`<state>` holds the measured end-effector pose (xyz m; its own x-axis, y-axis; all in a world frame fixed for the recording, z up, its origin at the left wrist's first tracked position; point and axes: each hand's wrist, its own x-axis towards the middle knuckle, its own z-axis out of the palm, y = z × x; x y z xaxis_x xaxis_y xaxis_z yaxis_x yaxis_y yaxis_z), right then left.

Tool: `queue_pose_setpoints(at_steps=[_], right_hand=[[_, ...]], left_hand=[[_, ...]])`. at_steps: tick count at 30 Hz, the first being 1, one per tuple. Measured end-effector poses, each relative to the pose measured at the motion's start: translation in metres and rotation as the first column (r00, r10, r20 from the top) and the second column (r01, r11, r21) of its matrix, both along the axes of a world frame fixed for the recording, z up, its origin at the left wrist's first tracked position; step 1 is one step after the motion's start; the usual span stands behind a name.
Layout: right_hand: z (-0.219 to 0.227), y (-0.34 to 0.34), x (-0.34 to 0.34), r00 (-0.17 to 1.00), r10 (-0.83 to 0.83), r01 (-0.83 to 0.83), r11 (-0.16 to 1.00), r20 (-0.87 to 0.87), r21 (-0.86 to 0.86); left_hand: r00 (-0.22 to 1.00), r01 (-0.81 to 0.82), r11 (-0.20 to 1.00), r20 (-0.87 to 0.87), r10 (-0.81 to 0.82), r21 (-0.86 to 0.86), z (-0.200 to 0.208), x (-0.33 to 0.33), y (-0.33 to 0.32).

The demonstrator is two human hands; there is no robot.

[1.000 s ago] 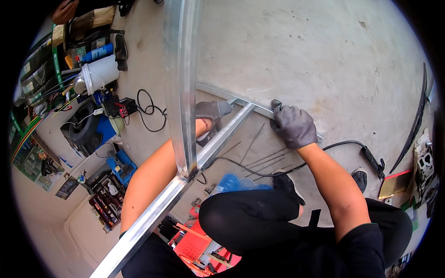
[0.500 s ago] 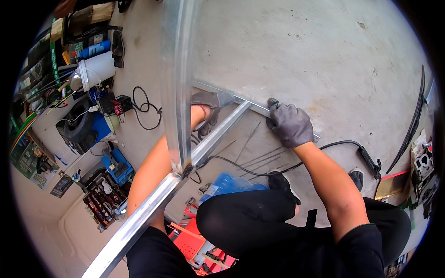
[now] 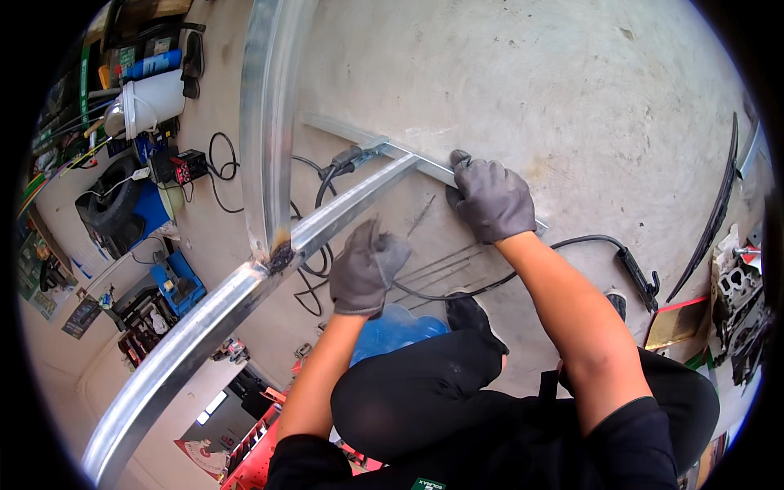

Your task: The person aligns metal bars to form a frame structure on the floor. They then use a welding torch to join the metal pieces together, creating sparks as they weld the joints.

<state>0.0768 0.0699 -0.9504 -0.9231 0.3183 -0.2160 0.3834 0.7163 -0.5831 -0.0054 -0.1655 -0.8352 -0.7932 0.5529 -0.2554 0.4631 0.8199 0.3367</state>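
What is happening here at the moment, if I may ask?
A person in black is handling a silvery metal frame of square tubing. The right hand, gloved in dark grey, holds the frame's silvery crossbar, while the similarly gloved left hand, blurred, is beside the slanting tube, with nothing visible in it. A dark-handled clamp sits at the crossbar near that tube's end. To the right, a black welding holder lies on the grey floor.

Left hand (image 3: 367,273) and right hand (image 3: 494,202): dark-grey gloves (image 3: 355,287), wrist-length. Shirt (image 3: 630,441): black, short-sleeved, with a small green label (image 3: 428,484) bearing pale print. Trousers (image 3: 412,388): plain black. Shoe (image 3: 472,321): black, with a pale edge to the sole (image 3: 497,338).
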Motion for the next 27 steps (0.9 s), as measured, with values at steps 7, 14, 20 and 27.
queue_pose_setpoints(at_steps=[7, 14, 20, 27], right_hand=[[0.007, -0.001, -0.002, 1.000, -0.010, 0.010, 1.000, 0.024, -0.009], [0.006, 0.001, -0.001, 1.000, -0.013, 0.013, 0.999, 0.010, 0.039], [0.011, 0.002, -0.006, 0.991, 0.036, -0.038, 0.999, 0.128, 0.015], [0.015, 0.003, -0.010, 0.987, 0.043, -0.039, 0.999, 0.158, -0.024]], left_hand=[[0.990, -0.059, 0.981, -0.117, 0.082, 0.186, -0.100, -0.048, 0.071], [0.967, 0.002, 0.991, -0.253, 0.032, 0.132, -0.125, -0.046, 0.076], [0.963, -0.028, 0.966, -0.253, 0.095, 0.256, -0.131, -0.042, 0.077], [0.950, 0.044, 0.951, -0.308, 0.055, 0.305, -0.135, -0.042, 0.073]])
